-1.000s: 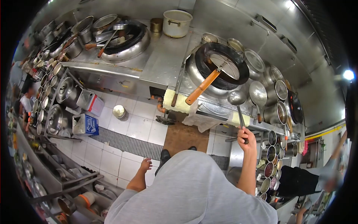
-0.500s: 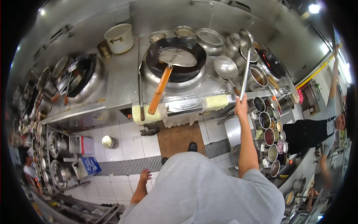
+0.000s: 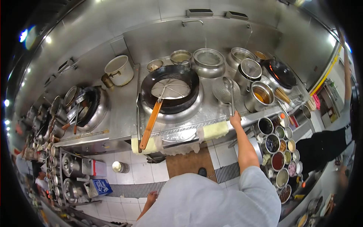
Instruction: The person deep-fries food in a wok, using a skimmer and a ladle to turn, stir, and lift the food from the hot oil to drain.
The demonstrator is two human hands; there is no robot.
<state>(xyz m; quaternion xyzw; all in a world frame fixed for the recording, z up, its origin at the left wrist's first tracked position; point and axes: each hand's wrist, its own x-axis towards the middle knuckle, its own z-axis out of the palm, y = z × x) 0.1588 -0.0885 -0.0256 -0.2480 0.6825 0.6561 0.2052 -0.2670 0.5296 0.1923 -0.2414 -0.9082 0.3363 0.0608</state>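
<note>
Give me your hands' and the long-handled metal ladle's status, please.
Right hand closed on ladle. Left hand low, nothing visible in it. Round perforated metal skimmer beneath ladle, contact unclear.

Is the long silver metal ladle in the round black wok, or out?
Out: the long silver metal ladle is in the right hand, right of the round black wok.

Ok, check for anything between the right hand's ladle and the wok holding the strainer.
Nothing visible stands between the ladle and the wok: only the skimmer and bare stovetop lie below. Inside the wok, the wooden-handled strainer covers much of the middle.
</note>
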